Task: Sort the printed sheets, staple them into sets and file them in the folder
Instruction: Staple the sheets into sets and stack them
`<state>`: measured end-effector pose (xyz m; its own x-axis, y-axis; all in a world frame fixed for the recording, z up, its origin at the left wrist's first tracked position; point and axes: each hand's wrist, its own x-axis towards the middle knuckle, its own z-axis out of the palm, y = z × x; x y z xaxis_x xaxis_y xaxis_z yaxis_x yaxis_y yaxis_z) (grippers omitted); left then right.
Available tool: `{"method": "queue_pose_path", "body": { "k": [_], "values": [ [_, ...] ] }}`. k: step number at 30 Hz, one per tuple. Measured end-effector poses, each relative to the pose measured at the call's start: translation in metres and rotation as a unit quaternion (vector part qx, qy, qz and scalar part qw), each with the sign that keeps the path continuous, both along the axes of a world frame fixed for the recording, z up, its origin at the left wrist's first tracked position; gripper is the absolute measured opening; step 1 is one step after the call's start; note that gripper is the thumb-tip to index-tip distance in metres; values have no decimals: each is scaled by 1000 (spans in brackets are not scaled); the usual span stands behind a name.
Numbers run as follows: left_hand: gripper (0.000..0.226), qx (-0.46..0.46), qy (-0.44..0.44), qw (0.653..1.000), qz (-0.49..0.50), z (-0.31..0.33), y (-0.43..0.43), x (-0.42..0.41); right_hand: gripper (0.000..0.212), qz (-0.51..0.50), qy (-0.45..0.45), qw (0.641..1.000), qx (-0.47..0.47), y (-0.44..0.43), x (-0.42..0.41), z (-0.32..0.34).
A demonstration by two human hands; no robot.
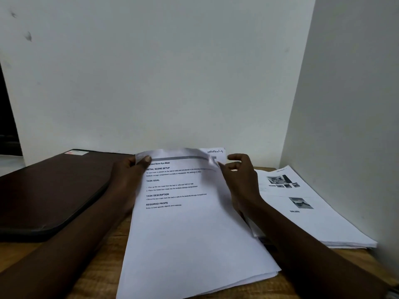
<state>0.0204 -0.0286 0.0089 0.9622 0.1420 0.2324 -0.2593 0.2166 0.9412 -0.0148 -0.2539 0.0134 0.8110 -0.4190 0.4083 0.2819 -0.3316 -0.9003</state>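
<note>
Thumb (147, 159) and fingers of my left hand (129, 178) pinch the upper left corner of the stack of sheets (183, 238), which lies in the middle of the frame on the table (103, 255). My right hand (241, 180), just right of centre, has its fingers curled against the stack's upper right corner. There the top sheet (172, 190) is bent up and blurred, and I cannot tell whether I have it pinched or only brush it. That bend is my first worry: a hard pull could crease or tear the corner, since my left hand pins the other one. I might also lift two pages stuck together and put one in the wrong set; a page marked by hand (216, 151) peeks out underneath. At the lower right the stack's edges are already fanned, so a careless tug could slide the sheets apart or off the near edge. The second pile (313, 214) sits close by at the right, against the wall (345, 104), and a dragged page could mix into it. The folder (54, 190) lies closed at the left, clear of all this.
</note>
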Motion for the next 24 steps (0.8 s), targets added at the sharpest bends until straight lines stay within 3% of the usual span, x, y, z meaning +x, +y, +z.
{"method": "queue_pose_path", "body": {
  "k": [2, 4, 10, 18, 22, 24],
  "values": [
    [18, -2, 1, 1000, -6, 0, 0, 0, 49, -18, 23, 999, -17, -3, 0, 1],
    [20, -4, 3, 1000, -8, 0, -1, 1, 53, -4, 34, 999, -4, -3, 1, 0],
    [15, 12, -4, 1000, -17, -4, 1, 1, 39, -29, -20, 999, -9, -6, -1, -1],
    [25, 9, -4, 1000, -7, -5, 2, 5, 9, -54, -59, 996, -47, -2, 1, -3],
    [27, -1, 4, 1000, 11, -5, 4, 6, 20, -15, -112, 991, -73, 1, -3, -1],
    [24, -7, 6, 1000, 17, -4, 5, 5, 20, 27, -114, 992, -43, 4, -3, 0]
  ]
}}
